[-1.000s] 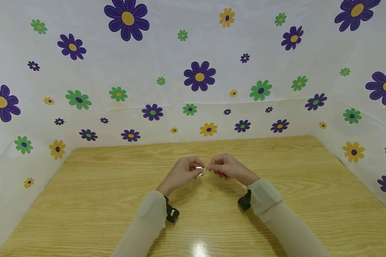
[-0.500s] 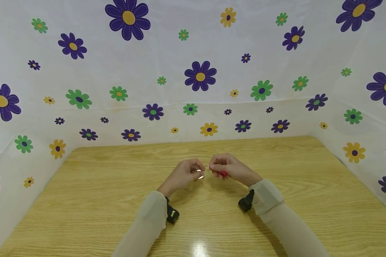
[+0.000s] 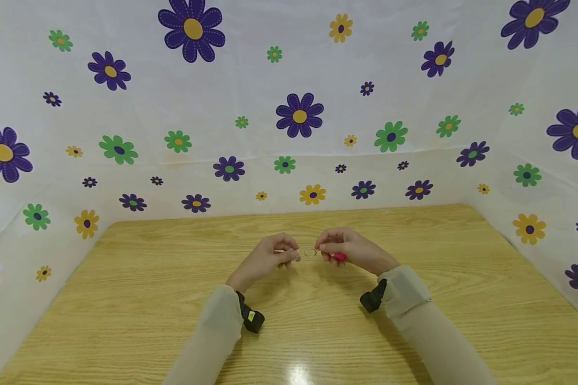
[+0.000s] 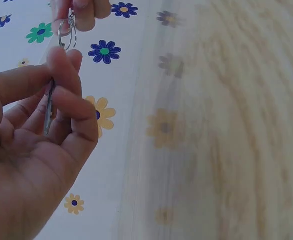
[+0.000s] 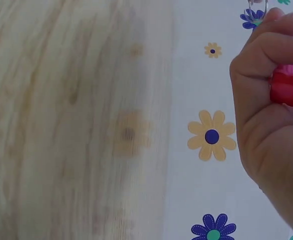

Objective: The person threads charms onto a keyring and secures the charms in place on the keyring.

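A silver split key ring (image 3: pixel 310 252) spans the gap between the two hands; its loops (image 4: pixel 67 35) show larger in the left wrist view. My left hand (image 3: pixel 268 258) pinches a thin flat metal key (image 4: pixel 49 107) between thumb and fingers. Most of the key's head is covered by the fingertips, beside the ring. My right hand (image 3: pixel 354 250) pinches the ring's other side. A red and pink keychain charm (image 5: pixel 287 87) lies within its curled fingers, partly hidden by them. Both hands are raised above the table.
A wood-grain table (image 3: pixel 173 331) extends under both arms. White cloth with printed flowers (image 3: pixel 250 96) encloses the back and both sides. Each wrist carries a small black camera, such as the left one (image 3: pixel 252 321).
The hands have drawn slightly apart, the left going left and the right going right. More of the ring now shows between them, and the red charm has come into sight in the right hand.
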The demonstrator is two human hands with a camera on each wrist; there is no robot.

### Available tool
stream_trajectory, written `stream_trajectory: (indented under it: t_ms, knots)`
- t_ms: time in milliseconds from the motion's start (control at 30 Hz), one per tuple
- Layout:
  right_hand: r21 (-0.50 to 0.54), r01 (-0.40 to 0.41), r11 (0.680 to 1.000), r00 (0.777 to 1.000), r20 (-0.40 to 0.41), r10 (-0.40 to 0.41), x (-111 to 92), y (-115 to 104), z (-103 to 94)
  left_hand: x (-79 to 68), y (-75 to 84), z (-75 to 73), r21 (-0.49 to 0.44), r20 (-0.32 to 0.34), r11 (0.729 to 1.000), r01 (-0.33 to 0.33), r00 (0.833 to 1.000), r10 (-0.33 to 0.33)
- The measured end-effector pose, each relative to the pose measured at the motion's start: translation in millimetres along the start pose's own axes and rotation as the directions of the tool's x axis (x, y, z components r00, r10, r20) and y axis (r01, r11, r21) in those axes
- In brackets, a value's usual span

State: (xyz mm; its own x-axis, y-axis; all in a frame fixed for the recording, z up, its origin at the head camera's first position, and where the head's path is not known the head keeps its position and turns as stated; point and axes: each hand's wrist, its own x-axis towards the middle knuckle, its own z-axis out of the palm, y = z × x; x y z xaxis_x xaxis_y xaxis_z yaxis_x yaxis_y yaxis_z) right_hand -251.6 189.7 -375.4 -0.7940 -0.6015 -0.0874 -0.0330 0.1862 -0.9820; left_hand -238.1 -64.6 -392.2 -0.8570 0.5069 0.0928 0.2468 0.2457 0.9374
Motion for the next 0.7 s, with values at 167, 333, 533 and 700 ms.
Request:
stream_trajectory:
  t_ms: [167, 333, 533, 700]
  knots:
    - [-0.01, -0.017, 1.0, 1.0, 0.014, 0.017, -1.8, -1.7, -6.0, -4.9, 4.0, -7.4, -0.055, 0.064, 0.998, 0.026, 0.998, -0.022]
    - [0.021, -0.041, 0.999, 0.999, -0.008, 0.041, -4.2, -2.7, -12.3, -4.8, 3.9, -12.0, -0.085, 0.106, 0.996, 0.037, 0.994, -0.028]
    - [0.037, -0.039, 0.999, 0.999, -0.004, 0.039, -5.6, 1.1, -17.8, -3.0, -0.2, -13.8, -0.187, 0.1, 0.981, 0.06, 0.994, -0.042]
    - [0.035, -0.039, 0.999, 0.999, 0.008, 0.039, -6.3, 2.8, -20.7, -3.1, -3.0, -15.5, -0.264, 0.117, 0.959, 0.101, 0.991, -0.072]
